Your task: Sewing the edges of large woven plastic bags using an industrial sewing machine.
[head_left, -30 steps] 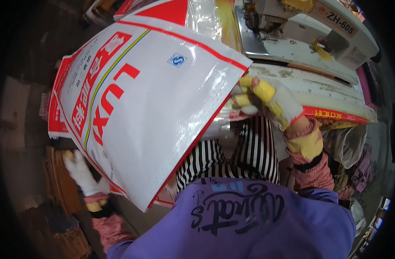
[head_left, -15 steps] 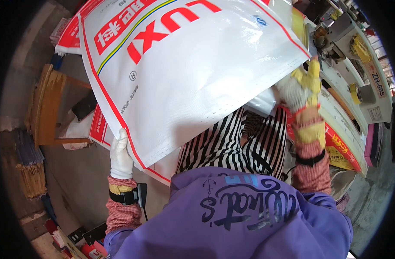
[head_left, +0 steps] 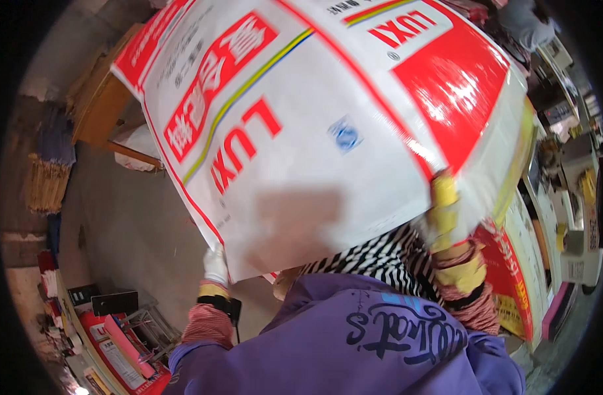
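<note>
Above the lap, both gloved hands grip the big white-and-red sack [head_left: 328, 125]: left hand [head_left: 215, 264] pinching its lower corner, right hand [head_left: 444, 210] clamped on its right edge. Since a second ago it has swung round and risen, so it looks mid-turn, not yet laid on the bench [head_left: 545, 217].

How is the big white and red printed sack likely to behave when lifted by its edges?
The sack probably flexes rather than stays stiff: it bows between the left hand and right hand. Its glossy sheen suggests slipperiness. It looks flat and empty, so likely light.

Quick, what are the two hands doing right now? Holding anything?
Left hand: gloved, closed on the lower left edge of the big white and red sack.
Right hand: gloved, closed on the sack's right edge.
</note>
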Available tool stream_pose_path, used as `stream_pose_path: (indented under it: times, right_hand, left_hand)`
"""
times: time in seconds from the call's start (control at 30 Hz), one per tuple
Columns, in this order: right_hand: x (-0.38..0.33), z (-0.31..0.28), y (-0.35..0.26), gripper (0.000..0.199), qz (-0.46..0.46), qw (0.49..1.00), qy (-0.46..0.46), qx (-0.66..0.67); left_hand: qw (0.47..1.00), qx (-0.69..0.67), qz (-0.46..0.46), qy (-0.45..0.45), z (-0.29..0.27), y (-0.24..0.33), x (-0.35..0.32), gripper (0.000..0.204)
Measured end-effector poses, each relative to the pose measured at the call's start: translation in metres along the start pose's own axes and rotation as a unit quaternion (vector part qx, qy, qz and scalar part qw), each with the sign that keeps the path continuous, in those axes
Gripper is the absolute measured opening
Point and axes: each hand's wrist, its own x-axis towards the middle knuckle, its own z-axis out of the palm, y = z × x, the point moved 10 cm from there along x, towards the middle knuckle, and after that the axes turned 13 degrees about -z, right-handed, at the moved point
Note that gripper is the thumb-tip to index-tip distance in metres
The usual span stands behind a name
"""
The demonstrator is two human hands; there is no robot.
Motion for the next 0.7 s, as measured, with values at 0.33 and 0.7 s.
stream_pose_path:
  times: [0.33,0.7]
  right_hand:
    - [0.056,-0.045,0.104,0.022,0.098,0.873,-0.124,-0.462]
    - [0.094,-0.043,0.2,0.02,0.268,0.963,0.004,-0.028]
  left_hand:
    - [0.883,0.341,-0.106,0.304,-0.048,-0.062,-0.039,0.033]
    - [0.927,0.185,-0.197,0.261,-0.014,-0.09,-0.031,0.032]
